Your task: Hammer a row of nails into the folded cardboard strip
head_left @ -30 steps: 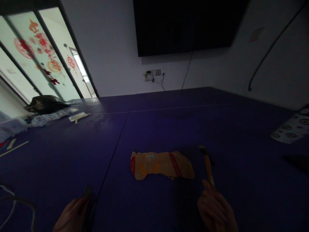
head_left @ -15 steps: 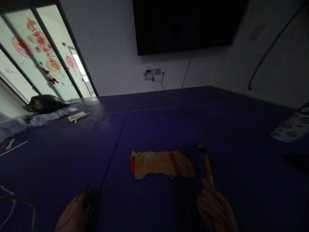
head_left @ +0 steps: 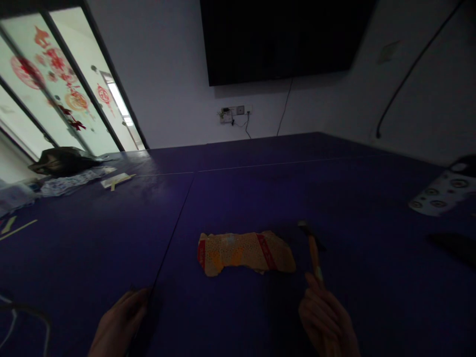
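Observation:
A hammer (head_left: 314, 253) with a wooden handle and dark metal head is held in my right hand (head_left: 325, 317), its head pointing away from me. At the lower left my left hand (head_left: 121, 322) is closed round something dark and thin, too dim to make out. Between and beyond both hands, a brown cardboard piece (head_left: 245, 252) with red bands, many small holes and orange patches lies on the purple surface (head_left: 230, 203).
A dark bag (head_left: 65, 161) and a white piece with a strip (head_left: 116, 180) lie at the back left. Cables (head_left: 46, 327) curve at the lower left. A patterned white object (head_left: 439, 196) and a dark item (head_left: 451, 246) are on the right.
The view has shifted slightly, so most things sit a little further left. My left hand has turned, and the thin prongs seen by its fingers earlier are now mostly hidden.

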`<action>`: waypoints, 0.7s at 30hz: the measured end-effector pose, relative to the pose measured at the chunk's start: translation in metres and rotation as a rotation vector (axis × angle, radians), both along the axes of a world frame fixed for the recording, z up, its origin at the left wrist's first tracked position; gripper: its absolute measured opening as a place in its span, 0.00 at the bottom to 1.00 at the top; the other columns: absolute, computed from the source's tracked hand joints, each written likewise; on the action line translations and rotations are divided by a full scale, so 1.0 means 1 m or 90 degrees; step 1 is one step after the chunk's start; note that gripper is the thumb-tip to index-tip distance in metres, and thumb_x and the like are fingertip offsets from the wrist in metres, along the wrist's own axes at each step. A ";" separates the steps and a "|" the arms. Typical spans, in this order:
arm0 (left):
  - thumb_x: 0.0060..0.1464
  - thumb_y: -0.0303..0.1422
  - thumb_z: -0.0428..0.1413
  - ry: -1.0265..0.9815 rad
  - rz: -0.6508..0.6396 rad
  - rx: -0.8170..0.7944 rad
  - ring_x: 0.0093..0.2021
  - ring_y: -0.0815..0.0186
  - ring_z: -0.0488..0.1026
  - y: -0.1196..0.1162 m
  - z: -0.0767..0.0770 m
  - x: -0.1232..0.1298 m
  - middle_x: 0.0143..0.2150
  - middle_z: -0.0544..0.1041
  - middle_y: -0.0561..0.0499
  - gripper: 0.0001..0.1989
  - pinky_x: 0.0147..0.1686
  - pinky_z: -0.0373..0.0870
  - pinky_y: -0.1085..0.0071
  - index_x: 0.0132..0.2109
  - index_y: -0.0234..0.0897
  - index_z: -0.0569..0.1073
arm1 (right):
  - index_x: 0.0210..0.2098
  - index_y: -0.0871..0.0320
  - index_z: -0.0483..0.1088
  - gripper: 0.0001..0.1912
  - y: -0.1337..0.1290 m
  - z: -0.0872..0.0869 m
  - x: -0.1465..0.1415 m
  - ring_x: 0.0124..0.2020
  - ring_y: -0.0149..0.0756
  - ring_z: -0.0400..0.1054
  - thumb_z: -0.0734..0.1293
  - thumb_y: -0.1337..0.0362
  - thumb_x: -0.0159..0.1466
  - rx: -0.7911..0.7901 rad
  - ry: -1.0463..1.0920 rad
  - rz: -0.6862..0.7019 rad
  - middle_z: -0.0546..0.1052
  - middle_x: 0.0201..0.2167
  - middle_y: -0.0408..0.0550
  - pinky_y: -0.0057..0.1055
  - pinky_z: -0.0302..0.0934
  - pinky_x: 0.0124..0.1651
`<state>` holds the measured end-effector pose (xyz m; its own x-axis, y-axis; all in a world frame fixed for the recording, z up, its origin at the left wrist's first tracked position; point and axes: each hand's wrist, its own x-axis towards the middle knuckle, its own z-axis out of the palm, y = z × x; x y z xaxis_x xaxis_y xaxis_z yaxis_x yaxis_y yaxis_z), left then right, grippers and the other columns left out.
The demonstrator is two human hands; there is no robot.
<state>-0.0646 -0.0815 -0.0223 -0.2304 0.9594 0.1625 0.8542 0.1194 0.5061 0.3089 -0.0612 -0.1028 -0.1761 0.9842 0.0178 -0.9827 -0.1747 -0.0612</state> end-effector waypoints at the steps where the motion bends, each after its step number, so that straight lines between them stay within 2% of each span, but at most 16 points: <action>1: 0.42 0.37 0.52 -0.057 -0.026 -0.006 0.32 0.63 0.75 0.002 0.003 0.007 0.32 0.78 0.52 0.09 0.32 0.71 0.75 0.29 0.41 0.76 | 0.33 0.60 0.71 0.07 0.000 0.001 -0.001 0.06 0.13 0.33 0.65 0.74 0.55 -0.008 -0.006 -0.008 0.53 0.08 0.27 0.04 0.41 0.07; 5: 0.41 0.43 0.54 -0.260 -0.089 -0.031 0.35 0.61 0.73 0.018 0.011 0.040 0.33 0.77 0.49 0.13 0.37 0.70 0.71 0.27 0.37 0.76 | 0.32 0.58 0.71 0.08 -0.003 0.005 -0.002 0.07 0.14 0.31 0.67 0.74 0.53 -0.051 -0.073 -0.028 0.50 0.08 0.27 0.05 0.41 0.07; 8: 0.42 0.40 0.55 -0.378 -0.139 -0.038 0.33 0.62 0.73 0.039 0.013 0.069 0.32 0.77 0.47 0.12 0.35 0.69 0.71 0.28 0.35 0.75 | 0.29 0.57 0.70 0.07 -0.004 0.007 -0.002 0.08 0.15 0.29 0.69 0.71 0.50 -0.072 -0.165 -0.024 0.48 0.08 0.27 0.07 0.41 0.07; 11: 0.43 0.37 0.55 -0.436 -0.196 -0.022 0.30 0.64 0.72 0.067 0.013 0.101 0.26 0.76 0.49 0.10 0.32 0.68 0.72 0.26 0.33 0.74 | 0.24 0.56 0.66 0.08 -0.003 0.008 -0.005 0.08 0.15 0.29 0.71 0.66 0.49 -0.083 -0.273 -0.006 0.47 0.08 0.27 0.11 0.40 0.06; 14: 0.41 0.34 0.57 -0.429 -0.245 0.003 0.28 0.66 0.71 0.097 0.006 0.136 0.25 0.75 0.50 0.07 0.30 0.67 0.74 0.24 0.33 0.73 | 0.24 0.55 0.62 0.13 -0.002 0.009 -0.011 0.07 0.16 0.34 0.72 0.62 0.46 -0.108 -0.392 -0.007 0.48 0.08 0.27 0.13 0.42 0.07; 17: 0.41 0.30 0.57 -0.374 -0.296 -0.008 0.27 0.68 0.70 0.123 -0.008 0.170 0.24 0.74 0.52 0.03 0.28 0.65 0.75 0.25 0.33 0.72 | 0.27 0.54 0.59 0.18 -0.002 0.008 -0.019 0.06 0.16 0.37 0.72 0.58 0.45 -0.115 -0.482 -0.033 0.50 0.08 0.26 0.13 0.40 0.07; 21: 0.42 0.27 0.57 -0.254 -0.348 -0.032 0.29 0.68 0.70 0.142 -0.029 0.200 0.26 0.75 0.53 0.01 0.31 0.64 0.75 0.26 0.34 0.72 | 0.28 0.54 0.56 0.22 -0.002 0.006 -0.026 0.06 0.16 0.39 0.72 0.54 0.44 -0.154 -0.574 -0.026 0.50 0.07 0.24 0.13 0.39 0.07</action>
